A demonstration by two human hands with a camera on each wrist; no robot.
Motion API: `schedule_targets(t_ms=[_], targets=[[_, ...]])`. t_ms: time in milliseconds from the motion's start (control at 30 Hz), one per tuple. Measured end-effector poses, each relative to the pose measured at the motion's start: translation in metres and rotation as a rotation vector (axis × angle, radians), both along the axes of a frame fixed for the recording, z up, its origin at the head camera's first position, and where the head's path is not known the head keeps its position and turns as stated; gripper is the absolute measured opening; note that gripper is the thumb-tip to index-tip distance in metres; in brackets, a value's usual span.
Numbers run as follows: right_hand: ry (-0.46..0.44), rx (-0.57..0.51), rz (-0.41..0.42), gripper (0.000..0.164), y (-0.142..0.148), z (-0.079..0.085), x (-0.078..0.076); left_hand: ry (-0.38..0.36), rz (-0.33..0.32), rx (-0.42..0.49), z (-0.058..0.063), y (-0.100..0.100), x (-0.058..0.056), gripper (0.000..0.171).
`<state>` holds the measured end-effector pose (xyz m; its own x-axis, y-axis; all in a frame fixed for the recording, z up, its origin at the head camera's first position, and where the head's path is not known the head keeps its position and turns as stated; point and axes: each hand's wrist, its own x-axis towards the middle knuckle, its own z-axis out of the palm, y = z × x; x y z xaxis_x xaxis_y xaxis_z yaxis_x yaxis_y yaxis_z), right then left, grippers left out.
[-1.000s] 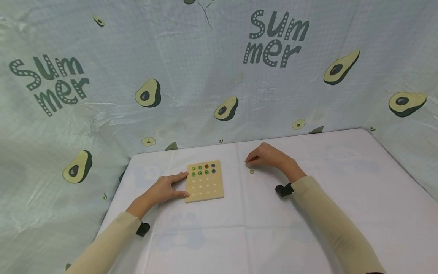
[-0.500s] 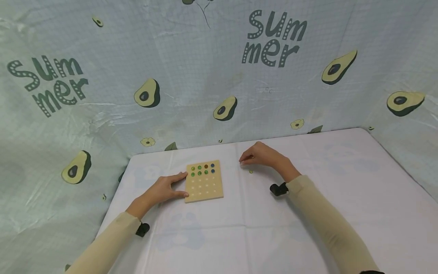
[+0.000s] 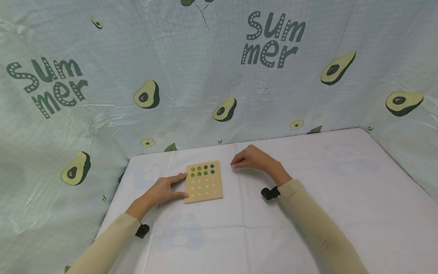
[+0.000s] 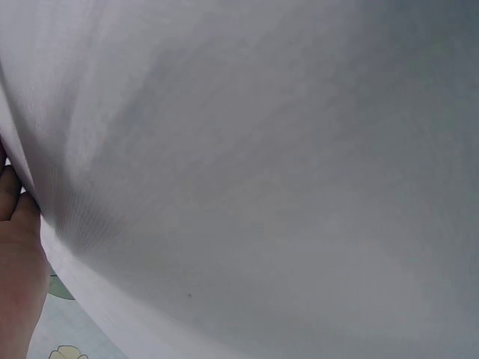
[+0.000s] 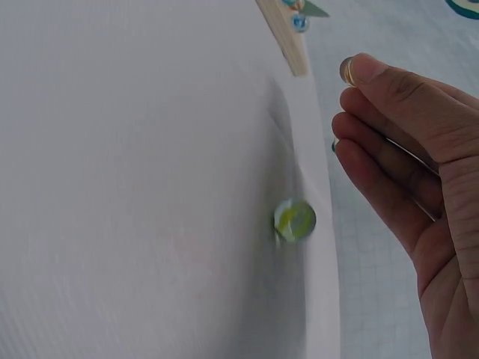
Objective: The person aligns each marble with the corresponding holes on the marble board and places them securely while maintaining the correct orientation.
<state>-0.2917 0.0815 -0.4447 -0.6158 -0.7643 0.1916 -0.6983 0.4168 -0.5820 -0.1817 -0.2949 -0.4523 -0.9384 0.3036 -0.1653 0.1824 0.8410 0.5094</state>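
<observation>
A square wooden board (image 3: 202,190) with rows of shallow holes lies on the table, its two far rows filled with green, blue and reddish-brown marbles. My left hand (image 3: 163,190) rests at the board's left edge, thumb and index finger stretched apart against it. Only part of that hand (image 4: 19,262) shows in the left wrist view. Between thumb and fingertip my right hand (image 5: 412,142) pinches a small glass marble (image 5: 346,71), to the right of the board in the head view. A loose clear marble with a yellow-green swirl (image 5: 295,221) lies on the cloth behind that hand.
A white cloth covers the table (image 3: 219,243), with a few creases. Behind it hangs a pale curtain (image 3: 191,114) printed with avocados and lettering. Dark wrist cameras sit on both wrists.
My right hand has moved left toward the board, carrying the pinched marble away from the loose one. The left hand and the board stay where they were.
</observation>
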Motion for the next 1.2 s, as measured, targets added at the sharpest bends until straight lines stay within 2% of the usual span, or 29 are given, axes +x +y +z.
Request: schedule_targets(t_ms=[567,867,1200], targets=[[-0.009,-0.058,0.062,0.017,-0.040,-0.008,0.010,0.004,-0.007,0.004,0.000,-0.001,0.000,0.098],[0.008,-0.093,0.121,0.015,-0.064,-0.001,0.015,0.001,0.000,-0.001,-0.001,-0.002,-0.002,0.095],[-0.001,-0.020,0.154,0.015,-0.095,0.003,0.017,-0.014,-0.005,0.003,0.002,-0.001,-0.001,0.096]])
